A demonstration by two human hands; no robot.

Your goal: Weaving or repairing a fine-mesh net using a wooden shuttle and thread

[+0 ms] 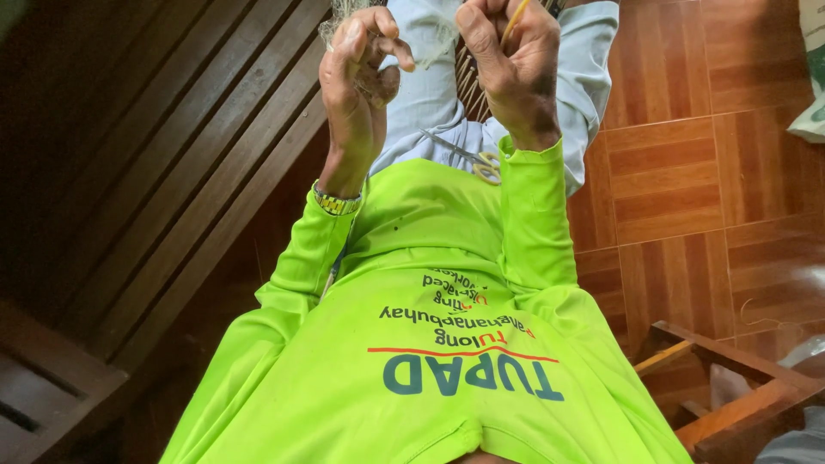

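- Two hands: left hand (357, 82), right hand (514, 69)
- One wristwatch (335, 203)
- One pair of scissors (471, 159)
- One fishing net (344, 17)
- One yellow netting needle (516, 19)

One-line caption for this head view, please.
Left hand grips fine mesh netting, right hand pinches a thin yellow tool; scissors rest on the lap.

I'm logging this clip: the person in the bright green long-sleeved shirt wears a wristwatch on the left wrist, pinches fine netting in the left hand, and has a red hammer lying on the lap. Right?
Not quite. The head view shows scissors with yellowish handles on the lap, not a red hammer. The rest holds: wristwatch on the left wrist, left hand pinching fine netting, bright green shirt.
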